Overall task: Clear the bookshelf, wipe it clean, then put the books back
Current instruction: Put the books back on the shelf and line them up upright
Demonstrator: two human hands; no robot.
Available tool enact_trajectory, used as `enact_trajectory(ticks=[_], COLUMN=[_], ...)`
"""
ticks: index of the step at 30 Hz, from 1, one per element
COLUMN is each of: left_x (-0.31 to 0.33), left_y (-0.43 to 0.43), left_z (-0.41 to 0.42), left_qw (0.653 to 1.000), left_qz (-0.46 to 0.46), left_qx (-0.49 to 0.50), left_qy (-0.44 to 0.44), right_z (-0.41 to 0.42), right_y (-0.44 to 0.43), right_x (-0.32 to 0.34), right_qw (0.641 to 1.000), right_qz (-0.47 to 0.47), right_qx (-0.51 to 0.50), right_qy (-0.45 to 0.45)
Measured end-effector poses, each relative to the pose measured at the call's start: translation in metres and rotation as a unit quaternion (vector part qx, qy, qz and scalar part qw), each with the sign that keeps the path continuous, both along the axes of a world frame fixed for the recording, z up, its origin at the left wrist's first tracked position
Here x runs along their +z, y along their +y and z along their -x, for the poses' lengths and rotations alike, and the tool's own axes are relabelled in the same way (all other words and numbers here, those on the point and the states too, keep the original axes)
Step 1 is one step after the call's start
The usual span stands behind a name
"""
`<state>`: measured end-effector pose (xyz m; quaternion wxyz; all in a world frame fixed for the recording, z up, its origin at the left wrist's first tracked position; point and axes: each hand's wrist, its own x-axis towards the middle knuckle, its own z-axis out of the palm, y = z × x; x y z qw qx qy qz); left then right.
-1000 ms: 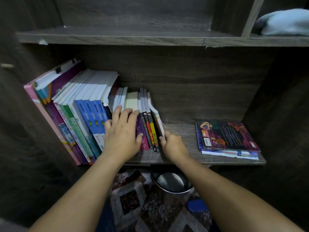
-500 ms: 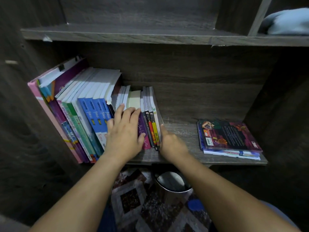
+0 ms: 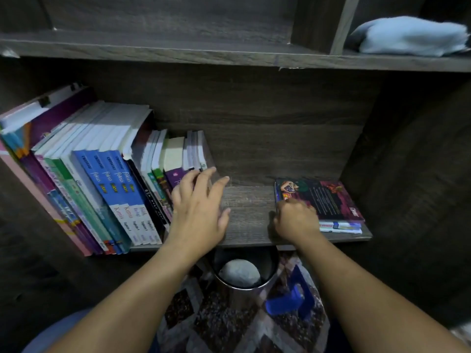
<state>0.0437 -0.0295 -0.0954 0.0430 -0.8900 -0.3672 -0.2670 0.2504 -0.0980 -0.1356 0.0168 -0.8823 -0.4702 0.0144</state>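
Note:
A row of upright books point(image 3: 107, 179) leans left along the left half of the wooden shelf point(image 3: 247, 215). My left hand point(image 3: 201, 212) is spread, its fingertips touching the rightmost thin books of that row. A short stack of flat books point(image 3: 323, 200) with a dark illustrated cover lies at the shelf's right end. My right hand point(image 3: 295, 220) is curled at that stack's near left corner, fingers closed against its edge. Bare shelf board shows between the two hands.
A pale blue cloth point(image 3: 407, 34) lies in the upper right compartment. Below the shelf stands a metal bin point(image 3: 244, 278) holding a crumpled white wad, beside a blue object point(image 3: 288, 299) on a patterned rug point(image 3: 211, 319). Dark side panels close the shelf in.
My right hand left the row of upright books and moved right to the flat stack. My left hand slid right to the end of the row, which now stands closed up.

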Motion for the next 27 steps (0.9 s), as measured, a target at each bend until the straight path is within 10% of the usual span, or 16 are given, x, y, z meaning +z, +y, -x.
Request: enact_trajectory(ticks=[16,21,27], left_x=[-0.011,-0.003,0.006], left_y=[-0.007,0.002,0.018], left_z=[-0.030,-0.023,-0.011], left_qw=[0.999,0.998,0.995], left_qz=[-0.007,-0.015,0.019], left_qx=[0.022,0.057,0.099], left_qy=[0.049,0.012,-0.013], right_z=[0.000,-0.025,-0.049], right_y=[-0.010,-0.017,-0.019], right_x=[-0.038,-0.029,-0.026], right_qw=[0.998,0.990,0.940], right_qz=[0.019,0.010,-0.062], right_qx=[0.056,-0.139,-0.286], right_qy=[-0.013,-0.017,0.176])
